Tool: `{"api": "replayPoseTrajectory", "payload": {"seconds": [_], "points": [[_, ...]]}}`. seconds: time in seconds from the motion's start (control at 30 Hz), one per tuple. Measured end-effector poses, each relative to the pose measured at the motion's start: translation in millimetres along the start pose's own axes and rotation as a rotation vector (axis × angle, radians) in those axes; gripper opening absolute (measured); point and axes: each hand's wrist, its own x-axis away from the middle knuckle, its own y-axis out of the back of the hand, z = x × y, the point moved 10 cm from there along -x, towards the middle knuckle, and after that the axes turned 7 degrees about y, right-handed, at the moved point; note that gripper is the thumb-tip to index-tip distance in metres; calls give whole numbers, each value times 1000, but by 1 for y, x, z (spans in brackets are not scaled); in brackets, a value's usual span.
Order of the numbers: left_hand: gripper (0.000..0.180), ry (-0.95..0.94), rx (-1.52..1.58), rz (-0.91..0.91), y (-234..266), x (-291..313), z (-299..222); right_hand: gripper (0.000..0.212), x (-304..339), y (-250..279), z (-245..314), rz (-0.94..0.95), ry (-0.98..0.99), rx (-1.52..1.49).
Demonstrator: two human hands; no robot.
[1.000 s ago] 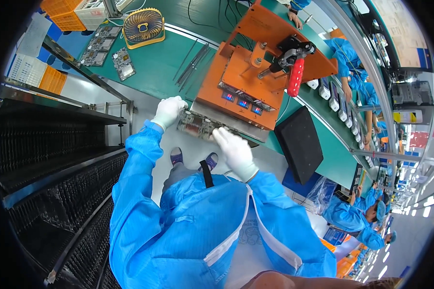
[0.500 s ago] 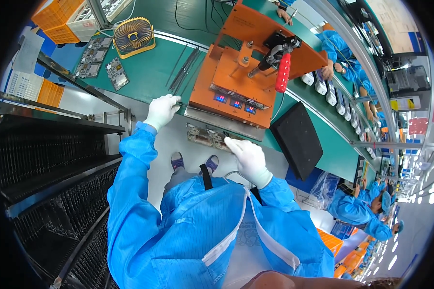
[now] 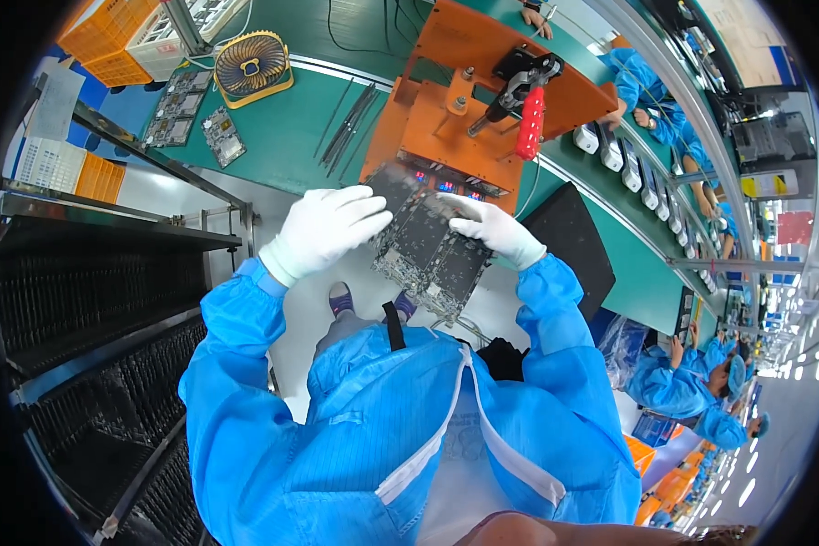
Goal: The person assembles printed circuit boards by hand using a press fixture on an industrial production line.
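Observation:
Between my two white-gloved hands is a dark circuit board panel (image 3: 428, 246), tilted, with pale components crowded along its near edge. My left hand (image 3: 328, 229) is at the panel's left edge, fingers reaching over it. My right hand (image 3: 493, 229) grips the upper right edge, its thumb hidden in part. Just beyond stands an orange press fixture (image 3: 437, 127) with small lit displays on its front, which the panel partly covers. The red handle (image 3: 530, 127) of its toggle clamp points toward me.
A black flat slab (image 3: 569, 250) leans at the right bench edge. On the green bench lie dark strips (image 3: 348, 127), a yellow fan (image 3: 253, 68) and loose circuit boards (image 3: 221, 136). Black slotted racks (image 3: 100, 300) stand left. Co-workers in blue (image 3: 669, 382) work along the right.
The panel, seen nearly edge-on below the fixture before, is now raised and tipped with its dark face showing. My left hand has come down and right to it; my right hand has moved up.

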Motion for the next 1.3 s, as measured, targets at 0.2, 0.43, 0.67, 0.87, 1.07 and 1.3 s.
{"api": "replayPoseTrajectory", "payload": {"seconds": [0.2, 0.43, 0.67, 0.87, 1.07, 1.3], "points": [[23, 359, 130, 306, -50, 13, 50, 66, 0, -41, 48, 177, 166, 212], [19, 463, 185, 350, -96, 17, 77, 49, -8, -58, 41, -69, 400, 889], [18, 412, 166, 435, -102, 12, 76, 51, -18, -60, 35, -102, 330, 894], [22, 401, 30, 311, -95, 40, 49, 60, -12, -87, 3, -98, 304, 915], [46, 457, -99, 157, -83, 70, 18, 66, 14, -137, -13, -142, 416, 1120], [55, 530, 80, 285, -120, 150, -4, 62, 34, -173, -77, -98, 635, 1260]]}}
